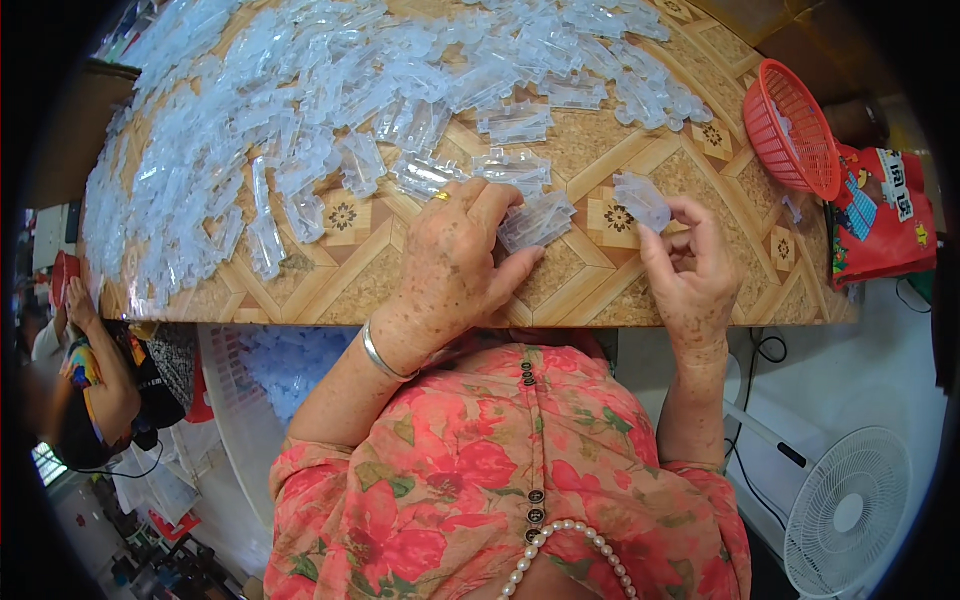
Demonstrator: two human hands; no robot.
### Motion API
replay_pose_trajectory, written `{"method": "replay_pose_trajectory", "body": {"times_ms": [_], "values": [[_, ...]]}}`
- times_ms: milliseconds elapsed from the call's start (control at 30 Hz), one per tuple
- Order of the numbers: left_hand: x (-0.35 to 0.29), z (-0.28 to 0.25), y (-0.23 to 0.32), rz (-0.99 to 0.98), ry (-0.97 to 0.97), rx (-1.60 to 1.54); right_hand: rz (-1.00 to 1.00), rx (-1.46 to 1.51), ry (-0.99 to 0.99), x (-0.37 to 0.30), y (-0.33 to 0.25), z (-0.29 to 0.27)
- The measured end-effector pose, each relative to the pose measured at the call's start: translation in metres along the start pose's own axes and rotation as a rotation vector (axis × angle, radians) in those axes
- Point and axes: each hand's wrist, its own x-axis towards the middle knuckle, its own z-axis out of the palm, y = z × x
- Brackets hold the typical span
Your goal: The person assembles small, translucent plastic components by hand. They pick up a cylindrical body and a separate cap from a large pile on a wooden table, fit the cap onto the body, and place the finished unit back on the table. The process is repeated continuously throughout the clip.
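Between the thumb and index finger of my right hand (694,270) is a clear plastic piece with a rounded end (640,200), held just above the tabletop. My left hand (460,250) rests at the near side of the pile, thumb and index finger spread apart. Beside those fingertips lies a flat, clear ribbed plastic piece (540,222); whether they press on it I cannot tell. More clear ribbed pieces (428,174) lie just beyond the left knuckles.
A large heap of clear plastic pieces (330,90) covers the left and far parts of the patterned table (330,290). At right are a red basket (790,130) and a red bag (880,215). A white fan (848,512) stands below; a person's arm (110,370) shows at left.
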Motion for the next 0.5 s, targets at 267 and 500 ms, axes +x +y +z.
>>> {"method": "replay_pose_trajectory", "body": {"times_ms": [267,500], "values": [[-0.002,-0.002,-0.002,0.010,0.013,-0.004,0.099,0.206,-0.020,-0.004,-0.005,0.015],[-0.001,-0.006,-0.005,0.020,-0.027,-0.049,0.188,-0.061,-0.144,0.014,0.001,0.007]]}}
